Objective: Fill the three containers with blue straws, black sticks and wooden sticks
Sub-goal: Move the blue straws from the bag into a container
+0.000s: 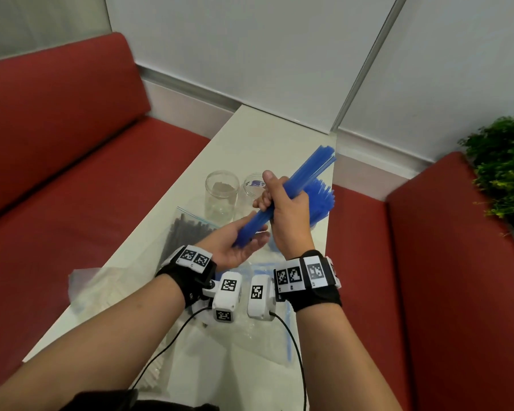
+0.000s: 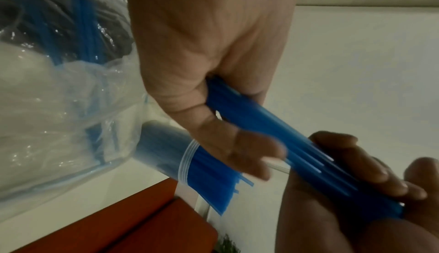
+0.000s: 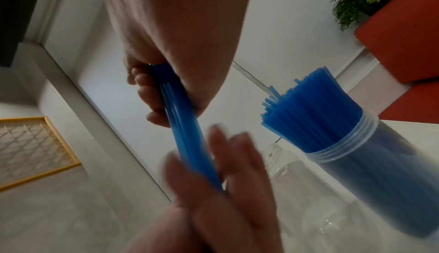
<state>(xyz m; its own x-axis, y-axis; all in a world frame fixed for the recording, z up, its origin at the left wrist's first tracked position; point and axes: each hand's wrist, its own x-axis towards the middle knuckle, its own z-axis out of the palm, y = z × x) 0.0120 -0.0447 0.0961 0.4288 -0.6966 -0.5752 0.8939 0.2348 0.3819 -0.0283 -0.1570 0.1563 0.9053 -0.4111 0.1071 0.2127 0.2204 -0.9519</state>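
My right hand (image 1: 285,212) grips a bundle of blue straws (image 1: 306,176) around its middle, tilted up to the right above the table. My left hand (image 1: 238,252) lies palm up with straight fingers against the bundle's lower ends. In the right wrist view the right hand (image 3: 180,46) wraps the bundle (image 3: 187,140) and the left hand (image 3: 221,185) is blurred. Behind my right hand a clear jar (image 1: 321,200) stands packed with blue straws. Two empty clear jars (image 1: 221,194) (image 1: 253,188) stand left of it. A bag of black sticks (image 1: 187,229) lies near my left wrist.
A crumpled clear bag (image 1: 101,289) lies at the table's near left edge, and another bag with a few blue straws (image 1: 285,336) lies under my wrists. Red sofas (image 1: 72,173) flank the narrow white table (image 1: 264,134). A green plant (image 1: 502,167) stands at the right.
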